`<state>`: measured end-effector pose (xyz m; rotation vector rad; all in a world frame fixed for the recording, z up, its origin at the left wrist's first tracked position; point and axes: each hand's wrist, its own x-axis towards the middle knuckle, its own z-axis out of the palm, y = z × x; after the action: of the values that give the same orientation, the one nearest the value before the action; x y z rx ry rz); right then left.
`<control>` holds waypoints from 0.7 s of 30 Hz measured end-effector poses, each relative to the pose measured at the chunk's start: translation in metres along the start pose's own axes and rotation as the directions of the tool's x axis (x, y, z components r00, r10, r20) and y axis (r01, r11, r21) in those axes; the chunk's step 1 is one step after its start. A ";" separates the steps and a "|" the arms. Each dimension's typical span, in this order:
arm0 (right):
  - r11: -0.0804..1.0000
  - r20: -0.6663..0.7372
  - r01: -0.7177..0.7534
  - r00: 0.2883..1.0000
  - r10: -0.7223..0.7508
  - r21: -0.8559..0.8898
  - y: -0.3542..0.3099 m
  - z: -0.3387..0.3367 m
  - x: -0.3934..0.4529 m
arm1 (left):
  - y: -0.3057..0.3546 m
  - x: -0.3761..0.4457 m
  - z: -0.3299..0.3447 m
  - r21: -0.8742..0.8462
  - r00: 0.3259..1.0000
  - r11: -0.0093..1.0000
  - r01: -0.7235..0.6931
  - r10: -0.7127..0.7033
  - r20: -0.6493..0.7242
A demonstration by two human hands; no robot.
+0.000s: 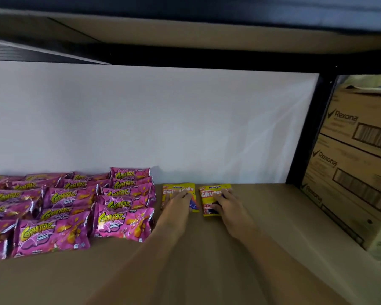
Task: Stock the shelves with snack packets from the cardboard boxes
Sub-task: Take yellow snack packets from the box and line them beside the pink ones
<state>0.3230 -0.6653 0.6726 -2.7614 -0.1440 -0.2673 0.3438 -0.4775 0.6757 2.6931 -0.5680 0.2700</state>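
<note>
two yellow packets [216, 199] lie flat, one under each hand.

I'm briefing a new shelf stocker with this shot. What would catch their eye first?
The block of pink Corntoz packets stacked in rows on the shelf's left side stands out first. Right of it, two yellow Crunchy packets lie flat side by side near the white back panel, the left hand on one and the right hand on the other. Rexona cardboard boxes are stacked at far right.

Brown shelf [262, 216], snack packets [75, 208]
</note>
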 end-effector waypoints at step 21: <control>0.990 -0.087 0.071 0.993 -0.082 -0.124 0.001 0.002 -0.012 | -0.007 -0.013 0.008 -0.253 0.995 0.966 -0.057 0.035 -0.090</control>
<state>0.3117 -0.6663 0.6680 -2.8599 -0.2175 -0.4365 0.3356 -0.4703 0.6632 2.4104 -0.5966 0.3009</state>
